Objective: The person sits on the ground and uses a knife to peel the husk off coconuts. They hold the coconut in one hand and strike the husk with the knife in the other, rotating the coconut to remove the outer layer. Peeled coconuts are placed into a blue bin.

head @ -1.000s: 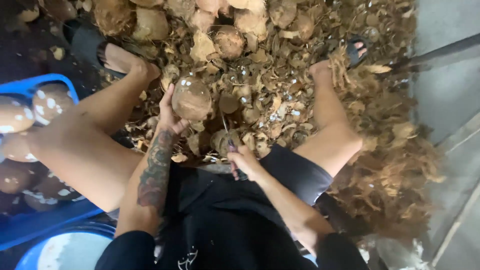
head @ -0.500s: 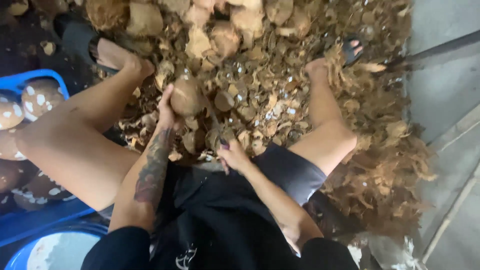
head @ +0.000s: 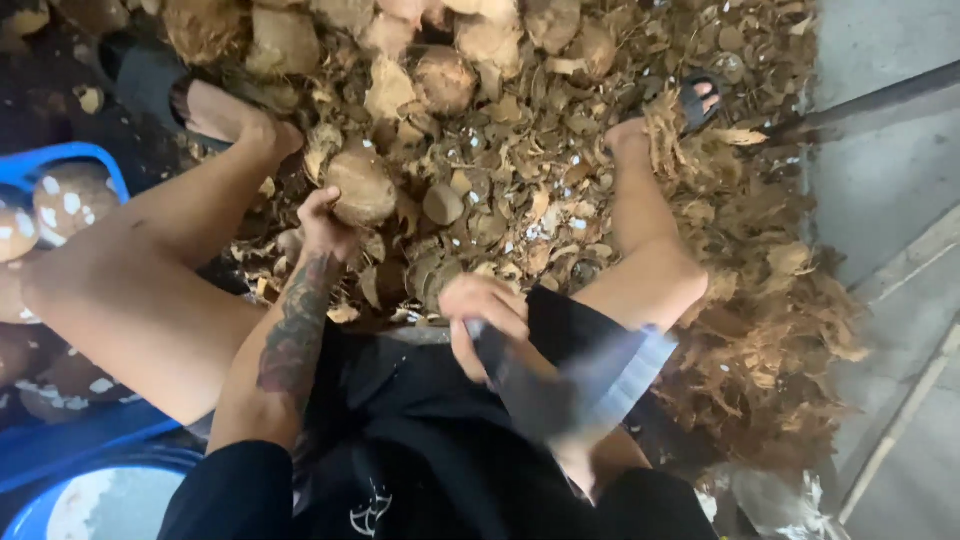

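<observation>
Packages: none | labels: none | signs: none | screens: none | printed surfaces: none legible anywhere in the head view

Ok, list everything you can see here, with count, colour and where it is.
coconut: one, brown, held up over the pile
husk pile: one heap, brown, on the ground ahead
blue crate: one, far left, holding partly peeled coconuts
blade: one, grey, blurred, over the lap
sandals: two, dark, on the feet
left hand: fingers around the coconut
right hand: grips the blade
</observation>
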